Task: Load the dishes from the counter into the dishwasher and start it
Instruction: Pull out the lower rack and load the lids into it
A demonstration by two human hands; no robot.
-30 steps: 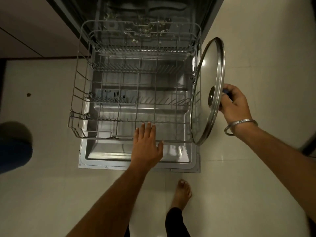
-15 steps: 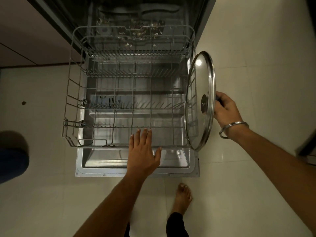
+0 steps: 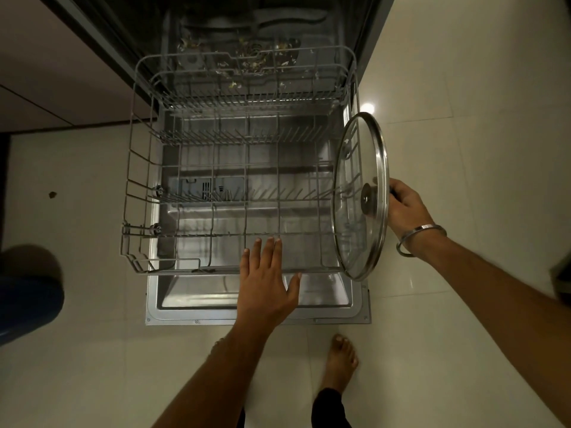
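one round glass lid with a steel rim [image 3: 360,196] stands on edge at the right side of the grey wire dish rack [image 3: 234,180], its lower rim at the rack's front right corner and its upper rim tilted a little outward over the floor. the round metal boss at its centre faces the rack; the glass is clear, so the rack's wires show through it. the right hand [image 3: 408,208] is on the outer face of the lid, fingers curled round the dark knob, which is mostly hidden behind the glass and the hand. a plain steel bangle [image 3: 421,239] circles that wrist.

the left hand [image 3: 267,279] lies flat with straight fingers close together, thumb spread, over the rack's front rail near its middle, holding nothing; whether the palm actually touches the wire cannot be told.

the rack is pulled out over the lowered stainless dishwasher door [image 3: 256,313] and carries no dishes; rows of upright tines cross its floor. behind it the dark dishwasher tub [image 3: 256,32] is open, with scraps of food debris scattered on its bottom around the spray arm.

the door rests just above a pale glossy tiled floor [image 3: 463,149]. a bare foot [image 3: 340,362] below a dark trouser leg stands on the tiles just in front of the door's front right corner. a dark blue rounded object [image 3: 27,301] sits at the far left, too blurred to identify.
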